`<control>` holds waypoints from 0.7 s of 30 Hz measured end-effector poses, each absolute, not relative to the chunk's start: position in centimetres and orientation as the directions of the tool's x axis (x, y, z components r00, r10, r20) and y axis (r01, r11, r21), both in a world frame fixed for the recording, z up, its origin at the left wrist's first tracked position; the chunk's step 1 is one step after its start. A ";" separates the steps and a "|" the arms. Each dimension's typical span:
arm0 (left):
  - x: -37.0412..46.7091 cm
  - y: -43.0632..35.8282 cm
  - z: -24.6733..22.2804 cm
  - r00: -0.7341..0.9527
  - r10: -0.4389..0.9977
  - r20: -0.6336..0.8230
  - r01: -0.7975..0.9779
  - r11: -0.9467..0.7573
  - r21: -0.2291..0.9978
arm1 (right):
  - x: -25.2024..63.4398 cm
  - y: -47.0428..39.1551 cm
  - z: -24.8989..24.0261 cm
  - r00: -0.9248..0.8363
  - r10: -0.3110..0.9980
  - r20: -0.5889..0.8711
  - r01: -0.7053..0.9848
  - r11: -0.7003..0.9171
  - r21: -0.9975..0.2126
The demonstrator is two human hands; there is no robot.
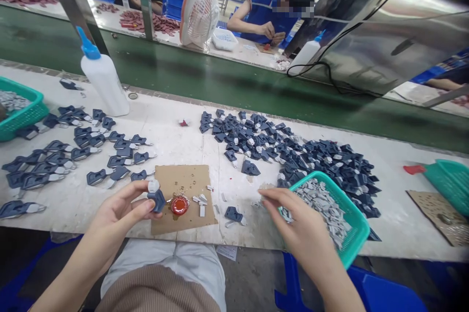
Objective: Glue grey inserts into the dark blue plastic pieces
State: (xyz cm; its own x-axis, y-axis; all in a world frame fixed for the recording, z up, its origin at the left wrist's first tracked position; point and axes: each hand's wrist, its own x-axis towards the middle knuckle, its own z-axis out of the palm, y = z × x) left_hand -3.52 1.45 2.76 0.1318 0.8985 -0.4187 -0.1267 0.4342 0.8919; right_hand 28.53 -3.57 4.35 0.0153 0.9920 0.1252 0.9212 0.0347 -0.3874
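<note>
Can't tell if our right hand holds anything; left hand pinches a part-hidden navy piece, long axis near-vertical in view, pale end up.

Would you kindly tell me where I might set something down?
White tabletop shows bare around a small red scrap, beyond the square brown cardboard; also between the heaped navy pieces and the rightmost green plastic container. Crowded: the left, with scattered navy pieces, and the green plastic basket near the right hand.

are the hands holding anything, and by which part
The left hand pinches a dark blue piece by its body, between thumb and fingers; whether the right hand holds anything cannot be told.
</note>
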 end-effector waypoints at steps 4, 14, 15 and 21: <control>-3.2 0.7 3.0 0.139 0.890 -0.435 -0.201 0.456 0.867 | 25.8 -1.3 2.6 -0.229 0.973 0.002 0.937 0.221 -0.271; -3.7 -0.3 2.4 0.128 0.867 -0.482 -0.248 0.499 0.831 | 26.1 0.1 0.3 -0.159 0.987 -0.013 0.946 0.149 -0.288; -3.8 -0.2 2.3 0.141 0.868 -0.476 -0.248 0.496 0.832 | 26.1 0.0 0.3 -0.142 0.990 -0.005 0.944 0.134 -0.301; -4.2 0.2 1.9 0.262 0.862 -0.434 -0.281 0.498 0.820 | 25.9 -0.8 0.4 -0.073 0.996 0.045 0.926 0.085 -0.367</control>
State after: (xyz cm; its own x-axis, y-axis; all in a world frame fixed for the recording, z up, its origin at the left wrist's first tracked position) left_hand -4.17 0.17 1.86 0.2617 0.8622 -0.4338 -0.2812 0.4981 0.8203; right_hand 25.86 -0.78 0.40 -0.0735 0.9963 0.0447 0.9264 0.0848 -0.3668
